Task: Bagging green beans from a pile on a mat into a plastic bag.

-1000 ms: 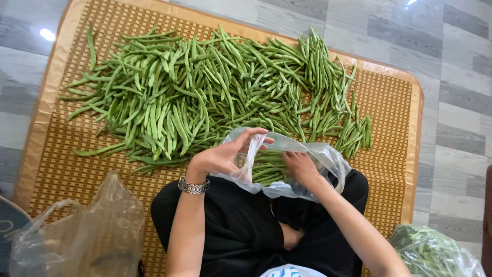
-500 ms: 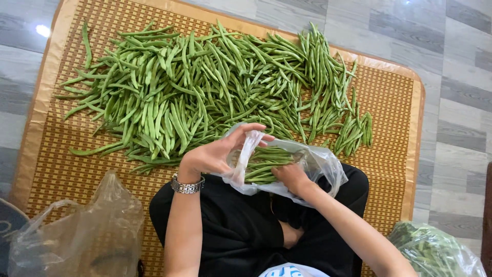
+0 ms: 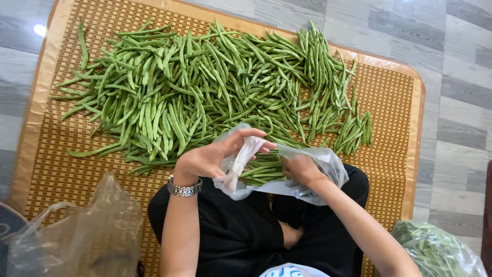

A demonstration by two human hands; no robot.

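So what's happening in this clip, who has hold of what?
A person sits cross-legged on a woven mat covered with a big spread of green beans. Their left hand pinches the rim of a clear plastic bag in their lap, and their right hand is at its mouth among the beans inside. Two more bags lie beside them.

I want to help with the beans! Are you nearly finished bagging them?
Not nearly. Done: some beans lie in the clear bag on the lap. In hand: the left hand holds the bag's edge while the right hand is at its mouth. Left: the big heap of green beans on the woven mat.
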